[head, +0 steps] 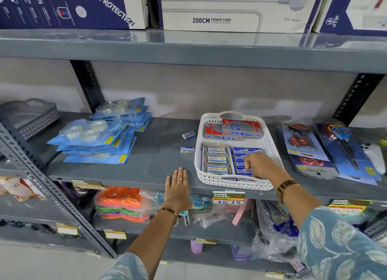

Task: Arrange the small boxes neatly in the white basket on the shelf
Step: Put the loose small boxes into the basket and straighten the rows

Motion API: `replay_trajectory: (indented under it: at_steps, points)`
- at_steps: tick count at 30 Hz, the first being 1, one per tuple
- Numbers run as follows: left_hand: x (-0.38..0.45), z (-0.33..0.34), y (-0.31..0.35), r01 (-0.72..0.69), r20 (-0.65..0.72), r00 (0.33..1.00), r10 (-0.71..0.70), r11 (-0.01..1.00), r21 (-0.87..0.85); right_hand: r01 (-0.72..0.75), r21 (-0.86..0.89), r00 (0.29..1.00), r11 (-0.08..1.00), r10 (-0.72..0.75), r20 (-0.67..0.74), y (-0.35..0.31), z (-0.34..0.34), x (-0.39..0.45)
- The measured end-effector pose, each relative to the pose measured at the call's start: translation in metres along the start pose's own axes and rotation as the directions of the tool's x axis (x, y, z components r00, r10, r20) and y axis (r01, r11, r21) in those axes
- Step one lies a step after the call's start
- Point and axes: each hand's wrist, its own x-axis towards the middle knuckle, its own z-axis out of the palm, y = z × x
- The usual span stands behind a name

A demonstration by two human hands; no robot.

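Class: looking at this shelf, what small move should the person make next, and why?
Probably reach the open left hand to the nearer small box lying outside the white basket; two such boxes remain on the shelf, while the right hand is busy inside.

"200CM POWER CORD" on white carton [230, 9], "Softek" on red-grey boxes [240, 131], "SUPER MARKET" shelf tag [228, 197]

Shop: price tags [228, 198] along stocked shelves [117, 178].
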Motion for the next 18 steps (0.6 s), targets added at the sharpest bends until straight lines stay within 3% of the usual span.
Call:
replay_trajectory:
  at_steps: [6,14,18]
  points:
    - [0.004,-0.001,-0.007,-0.024,-0.015,1.0,0.023,0.996,-0.088,0.027,0.035,0.998,0.999,-0.029,0.053,-0.025,-0.015,0.013]
    - [0.014,-0.011,-0.033,0.092,-0.03,0.995,-0.1,0.977,-0.194,0.229,0.123,0.963,0.966,-0.206,-0.177,-0.092,-0.028,0.043]
    - [0.018,-0.015,-0.046,0.096,-0.03,0.994,-0.104,0.974,-0.207,0.302,0.118,0.937,0.946,-0.272,-0.22,-0.125,-0.027,0.065]
